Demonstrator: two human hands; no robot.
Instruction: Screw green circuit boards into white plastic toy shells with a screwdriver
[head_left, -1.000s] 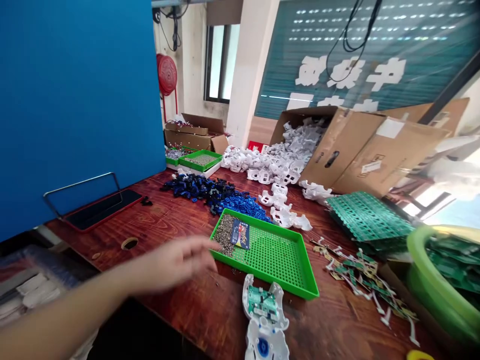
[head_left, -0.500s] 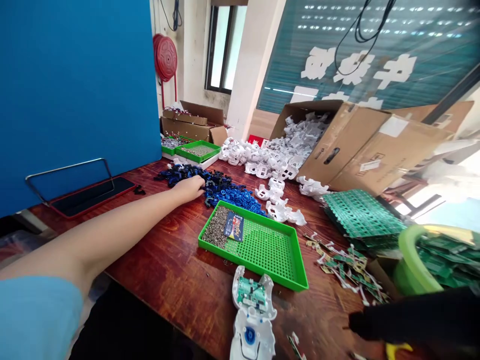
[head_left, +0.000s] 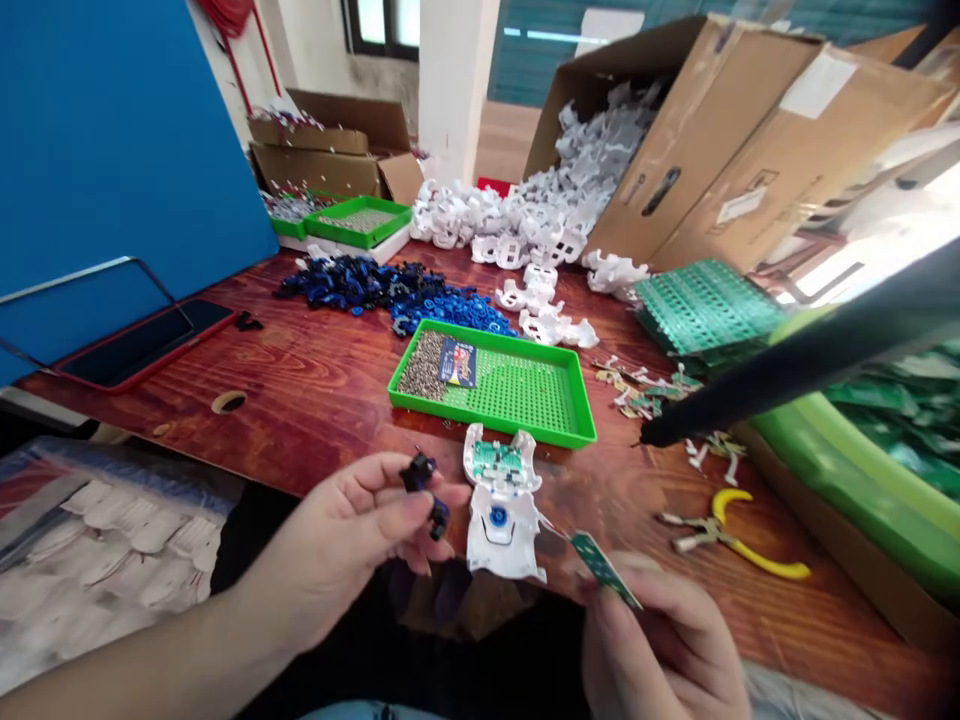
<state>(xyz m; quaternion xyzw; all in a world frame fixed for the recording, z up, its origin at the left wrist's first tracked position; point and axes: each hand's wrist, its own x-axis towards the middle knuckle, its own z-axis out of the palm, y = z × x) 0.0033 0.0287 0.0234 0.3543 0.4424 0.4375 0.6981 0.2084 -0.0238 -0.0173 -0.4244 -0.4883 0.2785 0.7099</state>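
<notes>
Pinching dark parts (head_left: 418,472) in the left hand (head_left: 352,535), just left of the open white shell (head_left: 517,512) lying lengthwise away on the counter (head_left: 315,420), and gripping a slanted green circuit strip (head_left: 602,568) in the right hand (head_left: 660,640), farther off on the shell's other side.

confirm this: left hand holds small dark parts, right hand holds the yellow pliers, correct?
No: the head view shows the right hand holding a green circuit board; the yellow pliers lie on the table. The left hand does hold small dark parts.
</notes>
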